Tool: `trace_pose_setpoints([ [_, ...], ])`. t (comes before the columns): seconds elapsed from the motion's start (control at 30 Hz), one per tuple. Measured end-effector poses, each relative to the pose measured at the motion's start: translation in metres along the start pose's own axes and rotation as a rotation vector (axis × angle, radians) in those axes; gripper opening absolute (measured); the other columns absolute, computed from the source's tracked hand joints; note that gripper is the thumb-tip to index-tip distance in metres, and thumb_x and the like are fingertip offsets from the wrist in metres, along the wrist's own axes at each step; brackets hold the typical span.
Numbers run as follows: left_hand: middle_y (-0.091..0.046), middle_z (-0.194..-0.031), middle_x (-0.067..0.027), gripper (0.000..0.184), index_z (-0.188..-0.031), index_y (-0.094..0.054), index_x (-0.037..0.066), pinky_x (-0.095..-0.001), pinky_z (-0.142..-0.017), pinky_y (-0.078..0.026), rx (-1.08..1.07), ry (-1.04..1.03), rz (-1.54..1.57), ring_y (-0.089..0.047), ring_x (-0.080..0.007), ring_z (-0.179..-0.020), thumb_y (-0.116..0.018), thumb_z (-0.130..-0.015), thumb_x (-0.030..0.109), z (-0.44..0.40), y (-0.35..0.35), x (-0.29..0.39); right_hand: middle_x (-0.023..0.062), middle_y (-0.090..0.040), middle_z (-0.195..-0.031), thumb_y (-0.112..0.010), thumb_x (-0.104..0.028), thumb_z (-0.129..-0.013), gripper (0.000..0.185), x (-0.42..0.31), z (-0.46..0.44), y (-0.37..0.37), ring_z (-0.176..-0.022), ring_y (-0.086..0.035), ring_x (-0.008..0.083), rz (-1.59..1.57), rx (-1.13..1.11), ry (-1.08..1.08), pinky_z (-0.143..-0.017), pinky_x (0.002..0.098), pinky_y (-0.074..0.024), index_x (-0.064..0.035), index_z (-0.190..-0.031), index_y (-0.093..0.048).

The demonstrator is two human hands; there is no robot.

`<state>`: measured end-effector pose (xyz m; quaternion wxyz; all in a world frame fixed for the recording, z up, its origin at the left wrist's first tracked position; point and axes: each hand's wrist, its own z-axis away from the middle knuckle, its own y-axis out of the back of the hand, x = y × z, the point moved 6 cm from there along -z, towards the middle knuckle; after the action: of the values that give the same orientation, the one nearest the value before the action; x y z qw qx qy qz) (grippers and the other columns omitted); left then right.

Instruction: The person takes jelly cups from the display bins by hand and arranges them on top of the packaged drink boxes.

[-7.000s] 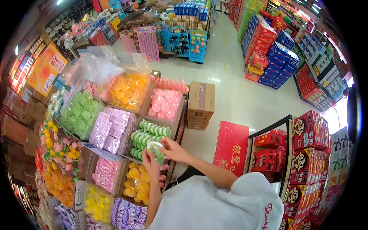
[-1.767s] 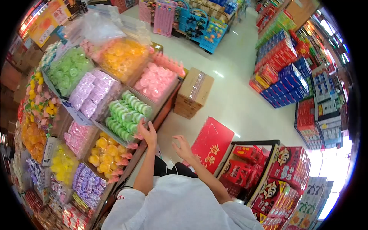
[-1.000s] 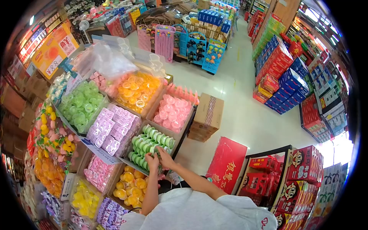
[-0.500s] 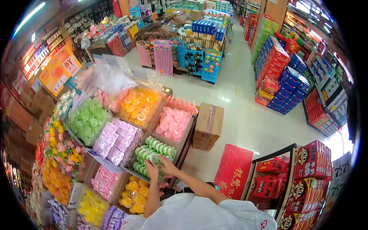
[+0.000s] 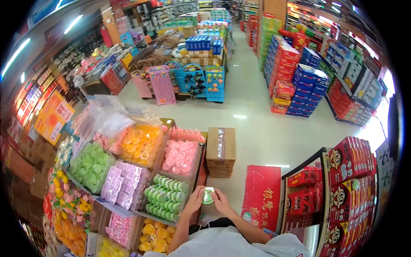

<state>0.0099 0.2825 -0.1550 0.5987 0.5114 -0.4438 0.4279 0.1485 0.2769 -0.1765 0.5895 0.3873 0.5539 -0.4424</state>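
A round, shiny green-and-white packet (image 5: 208,195) was clamped between the left hand (image 5: 195,200) and right hand (image 5: 221,203), near a clear plastic bin (image 5: 157,218) holding rows of green-and-white discs (image 5: 165,197).

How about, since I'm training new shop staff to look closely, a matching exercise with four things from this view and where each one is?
Things:
1. Round green item
2. Taped cardboard boxes
3. Pink round pieces
4. Red cartoon-face packs

Places:
A. In the bin just beyond the green-and-white rows
B. Stacked on the rack at the picture's right
C. Between the left hand and the right hand
D. One on another on the floor, beside the display of bins

Pairs: 1-C, 2-D, 3-A, 4-B
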Motion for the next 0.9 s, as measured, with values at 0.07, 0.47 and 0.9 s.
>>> trace_pose_setpoints([
  [0.07,-0.061,-0.102,-0.0129,0.033,-0.12,-0.051,0.001,-0.032,-0.085,-0.045,-0.094,-0.04,0.065,-0.058,-0.0189,-0.095,-0.04,-0.102,0.027,-0.009,-0.031,0.015,0.0008,-0.059,-0.095,-0.045,-0.019,-0.101,0.025,-0.001,0.014,0.031,-0.085,-0.051,0.0076,-0.137,0.25,0.115,-0.075,0.0238,-0.044,-0.0003,-0.112,-0.056],
  [0.47,-0.066,-0.086,-0.0192,0.04,-0.107,-0.058,-0.006,-0.0379,-0.076,-0.047,-0.532,-0.111,-0.046,-0.06,-0.021,-0.079,-0.039,-0.102,0.028,-0.001,-0.206,0.087,0.0036,-0.061,-0.088,-0.048,-0.02,-0.1,0.025,-0.04,0.128,0.176,-0.081,-0.053,0.008,-0.077,0.656,0.049,-0.071,0.0271,-0.0458,0.0025,-0.105,-0.056],
  [0.9,-0.066,-0.086,-0.0218,0.041,-0.108,-0.06,-0.002,-0.0412,-0.073,-0.048,-0.762,-0.142,-0.202,-0.065,-0.0315,-0.08,-0.043,-0.099,0.034,0.004,-0.347,0.127,0.0024,-0.06,-0.079,-0.055,-0.02,-0.095,0.02,-0.059,0.21,0.293,-0.072,-0.053,0.0077,0.065,0.766,0.025,-0.065,0.0261,-0.0448,-0.0005,-0.097,-0.057],
])
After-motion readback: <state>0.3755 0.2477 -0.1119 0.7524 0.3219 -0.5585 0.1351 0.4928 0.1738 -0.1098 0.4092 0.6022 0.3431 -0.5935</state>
